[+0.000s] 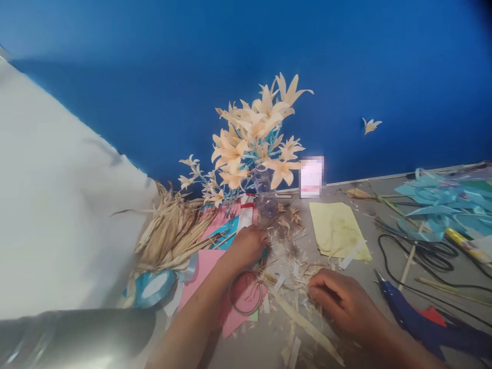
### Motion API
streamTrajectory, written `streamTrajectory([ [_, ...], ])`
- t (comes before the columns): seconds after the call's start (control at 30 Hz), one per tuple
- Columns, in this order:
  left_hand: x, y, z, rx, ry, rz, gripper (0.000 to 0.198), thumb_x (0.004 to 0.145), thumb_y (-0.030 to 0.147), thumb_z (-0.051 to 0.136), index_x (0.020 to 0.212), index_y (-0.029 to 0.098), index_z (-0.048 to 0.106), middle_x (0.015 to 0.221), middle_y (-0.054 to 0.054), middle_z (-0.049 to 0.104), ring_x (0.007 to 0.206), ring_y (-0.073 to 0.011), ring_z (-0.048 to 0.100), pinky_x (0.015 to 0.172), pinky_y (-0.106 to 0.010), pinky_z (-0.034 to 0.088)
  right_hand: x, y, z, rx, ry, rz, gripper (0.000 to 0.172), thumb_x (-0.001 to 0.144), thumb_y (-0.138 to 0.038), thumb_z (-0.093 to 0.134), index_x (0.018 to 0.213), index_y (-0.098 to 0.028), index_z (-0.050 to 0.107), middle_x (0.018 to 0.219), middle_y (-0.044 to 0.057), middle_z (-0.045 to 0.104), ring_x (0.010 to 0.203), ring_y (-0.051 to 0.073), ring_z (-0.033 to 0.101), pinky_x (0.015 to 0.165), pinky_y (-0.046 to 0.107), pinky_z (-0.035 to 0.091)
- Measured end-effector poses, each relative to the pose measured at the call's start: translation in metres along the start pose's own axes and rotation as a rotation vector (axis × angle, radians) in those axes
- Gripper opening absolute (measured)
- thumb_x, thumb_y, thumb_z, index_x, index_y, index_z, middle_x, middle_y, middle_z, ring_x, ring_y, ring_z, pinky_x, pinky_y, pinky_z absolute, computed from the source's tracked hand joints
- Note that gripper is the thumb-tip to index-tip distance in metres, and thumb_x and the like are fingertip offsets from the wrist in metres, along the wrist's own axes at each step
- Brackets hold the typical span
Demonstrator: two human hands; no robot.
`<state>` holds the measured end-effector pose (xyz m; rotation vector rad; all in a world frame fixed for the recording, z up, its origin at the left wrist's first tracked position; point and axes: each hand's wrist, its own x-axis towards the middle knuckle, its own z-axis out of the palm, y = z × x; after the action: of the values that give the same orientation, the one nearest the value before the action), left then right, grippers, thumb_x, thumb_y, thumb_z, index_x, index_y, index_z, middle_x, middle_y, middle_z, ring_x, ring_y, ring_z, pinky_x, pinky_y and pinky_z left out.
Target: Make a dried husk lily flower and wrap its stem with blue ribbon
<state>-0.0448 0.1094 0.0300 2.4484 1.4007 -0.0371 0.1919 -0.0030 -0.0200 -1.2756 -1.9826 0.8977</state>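
My left hand (249,247) reaches over pink paper (205,271), its fingers curled downward. A bit of blue shows under its fingertips, and what they hold, if anything, is hidden. To the right, my right hand (344,300) rests low over dry husk scraps (295,256), fingers folded in; their contents cannot be made out. Between the hands lie a long husk strip (307,328) and a wire ring (246,293). Beyond them, a clear bottle (266,197) holds pale husk flowers (255,123) on blue stems.
Dried husks (172,230) and a blue ribbon roll (156,288) lie left. At right are yellow paper (338,228), a dark blue glue gun (411,312), a black cord (434,256) and light blue ribbon (430,205). One flower (371,125) is on the blue wall.
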Motion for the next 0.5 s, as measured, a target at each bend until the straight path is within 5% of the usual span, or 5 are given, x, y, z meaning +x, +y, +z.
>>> streamTrajectory([
  [0.17, -0.041, -0.009, -0.013, -0.061, 0.015, -0.162, 0.029, 0.097, 0.024, 0.044, 0.084, 0.022, 0.070, 0.086, -0.005, 0.074, 0.081, -0.0209, 0.067, 0.068, -0.028, 0.040, 0.000, 0.002, 0.000, -0.019, -0.010, -0.009, 0.028, 0.099, -0.032, 0.045, 0.079, -0.021, 0.062, 0.069, 0.001, 0.064, 0.062, 0.015, 0.058, 0.059, 0.025, 0.044],
  [0.37, -0.087, -0.073, -0.023, 0.082, 0.367, -0.747, 0.031, 0.095, 0.019, 0.041, 0.105, 0.018, 0.070, 0.096, -0.012, 0.075, 0.090, -0.0278, 0.068, 0.072, -0.032, 0.043, 0.000, -0.001, -0.001, -0.028, 0.002, 0.006, 0.029, 0.097, -0.034, 0.046, 0.078, -0.021, 0.063, 0.068, 0.001, 0.065, 0.061, 0.016, 0.059, 0.058, 0.026, 0.045],
  [0.5, -0.093, -0.104, -0.022, 0.090, 0.444, -0.667, 0.051, 0.088, 0.011, 0.045, 0.136, 0.019, 0.060, 0.123, -0.015, 0.068, 0.104, -0.0268, 0.066, 0.080, -0.033, 0.047, 0.001, -0.004, -0.002, -0.019, 0.007, 0.013, 0.029, 0.096, -0.034, 0.047, 0.075, -0.022, 0.062, 0.065, 0.000, 0.064, 0.058, 0.016, 0.059, 0.056, 0.026, 0.045],
])
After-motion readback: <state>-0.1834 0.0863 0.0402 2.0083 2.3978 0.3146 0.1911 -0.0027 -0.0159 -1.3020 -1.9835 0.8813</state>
